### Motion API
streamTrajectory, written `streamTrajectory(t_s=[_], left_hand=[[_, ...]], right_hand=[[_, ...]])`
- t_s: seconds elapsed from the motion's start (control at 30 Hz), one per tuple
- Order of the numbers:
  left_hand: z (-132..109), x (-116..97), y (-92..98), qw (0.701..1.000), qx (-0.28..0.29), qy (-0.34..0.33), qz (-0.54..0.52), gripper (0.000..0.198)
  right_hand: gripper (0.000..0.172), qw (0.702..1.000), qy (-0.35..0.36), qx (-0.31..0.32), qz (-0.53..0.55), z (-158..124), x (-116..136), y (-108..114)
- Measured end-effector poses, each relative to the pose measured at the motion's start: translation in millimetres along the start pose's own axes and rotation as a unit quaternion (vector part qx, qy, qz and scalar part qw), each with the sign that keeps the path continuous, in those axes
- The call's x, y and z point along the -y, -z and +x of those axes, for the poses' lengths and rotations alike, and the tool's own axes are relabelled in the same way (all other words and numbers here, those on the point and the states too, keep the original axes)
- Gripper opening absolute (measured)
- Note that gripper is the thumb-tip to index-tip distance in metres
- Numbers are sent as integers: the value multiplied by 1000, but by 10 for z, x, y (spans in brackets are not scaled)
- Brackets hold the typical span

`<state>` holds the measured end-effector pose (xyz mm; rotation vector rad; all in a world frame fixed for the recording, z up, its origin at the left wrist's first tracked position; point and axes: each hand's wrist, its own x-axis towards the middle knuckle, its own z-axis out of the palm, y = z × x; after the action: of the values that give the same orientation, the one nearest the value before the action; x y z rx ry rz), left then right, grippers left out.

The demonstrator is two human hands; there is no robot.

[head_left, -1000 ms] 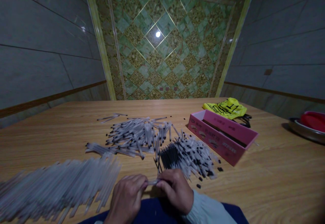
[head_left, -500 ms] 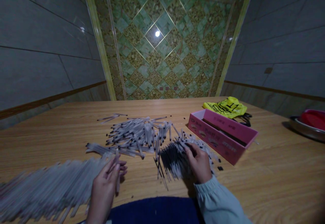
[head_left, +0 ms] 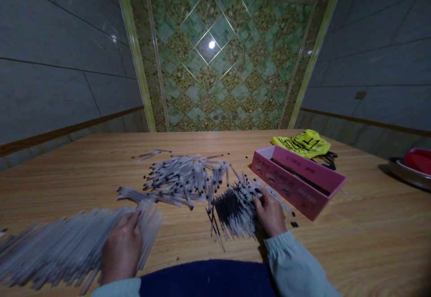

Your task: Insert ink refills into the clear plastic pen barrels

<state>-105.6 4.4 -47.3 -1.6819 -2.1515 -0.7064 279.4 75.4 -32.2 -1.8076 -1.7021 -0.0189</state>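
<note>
My left hand [head_left: 121,252] lies palm down on a wide heap of clear pen tubes [head_left: 63,247] at the near left, fingers laid over them. My right hand [head_left: 270,214] rests with curled fingers on a pile of black-tipped pen refills [head_left: 235,209] near the middle of the wooden table [head_left: 370,225]. What its fingertips hold, if anything, is hidden in the pile. A further heap of pens with black caps [head_left: 185,180] lies beyond both hands.
An open pink cardboard box [head_left: 298,182] stands to the right of the refills. Behind it lies a yellow bag [head_left: 303,142]. A metal dish with a red thing [head_left: 412,166] sits at the far right. Small black caps are scattered around the piles.
My hands, joined on one pen near my body a second ago, have parted. The left went onto the clear tube heap; the right went to the refill pile.
</note>
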Motion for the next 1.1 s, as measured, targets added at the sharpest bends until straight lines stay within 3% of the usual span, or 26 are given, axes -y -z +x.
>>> streamTrajectory(t_s=[0.3, 0.43, 0.5, 0.63, 0.73, 0.83, 1.0, 1.1], left_hand=[[0, -86, -26, 999, 1, -42, 29, 33], [-34, -240, -34, 997, -10, -59, -47, 30], [-65, -340, -71, 990, 19, -66, -120, 30], [-111, -476, -190, 969, 97, -78, -211, 29], [-114, -470, -261, 969, 103, -73, -213, 29], [-110, -426, -285, 971, 95, -60, -213, 31], [-125, -431, -251, 967, 101, -65, -224, 28], [-134, -466, -224, 964, 106, -66, -234, 28]], right_hand=[[35, 1000, -6, 2, -30, -17, 7, 18], [35, 1000, -6, -10, -18, -27, 5, 20], [36, 1000, 2, -17, 8, -50, 80, 42], [31, 989, 92, 28, 108, -156, 465, 80], [22, 963, 205, 121, 125, -257, 860, 21], [20, 938, 271, 189, 100, -319, 1196, -151], [36, 929, 307, 205, 12, -326, 1536, -448], [37, 933, 295, 206, -25, -325, 1628, -513]])
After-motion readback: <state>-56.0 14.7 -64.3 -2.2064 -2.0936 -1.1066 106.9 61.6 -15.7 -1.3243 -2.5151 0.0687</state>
